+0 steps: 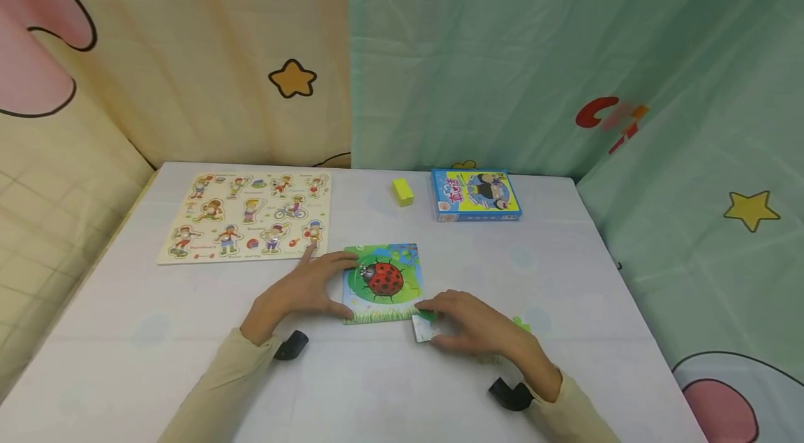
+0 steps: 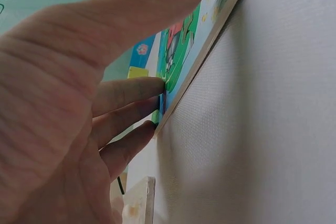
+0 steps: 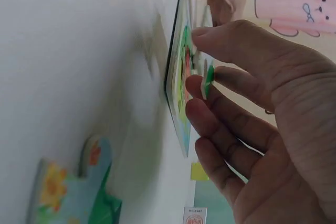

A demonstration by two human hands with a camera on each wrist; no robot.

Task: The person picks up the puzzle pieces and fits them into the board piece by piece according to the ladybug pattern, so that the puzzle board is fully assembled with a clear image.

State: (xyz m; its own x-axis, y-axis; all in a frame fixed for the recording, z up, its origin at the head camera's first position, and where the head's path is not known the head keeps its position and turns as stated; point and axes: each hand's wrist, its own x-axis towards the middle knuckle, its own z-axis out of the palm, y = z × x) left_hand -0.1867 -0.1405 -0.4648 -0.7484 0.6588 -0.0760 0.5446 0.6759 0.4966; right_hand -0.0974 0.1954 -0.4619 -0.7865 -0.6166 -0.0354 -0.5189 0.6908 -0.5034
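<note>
The square ladybug puzzle lies flat near the middle of the table. At its left side my left hand touches it with spread fingers, the thumb at the lower corner and the other fingers near the upper one. My right hand holds a small puzzle piece, green and whitish, by the puzzle's lower right corner. Seen from the right wrist, this piece is tilted among the fingers. Another puzzle piece, with orange flowers and green, lies on the table below that hand, mostly hidden in the head view.
A cream peg board with figures of children lies at the back left. Behind the puzzle stands a yellow block, and right of it a blue and yellow box. Curtains hang behind the white table.
</note>
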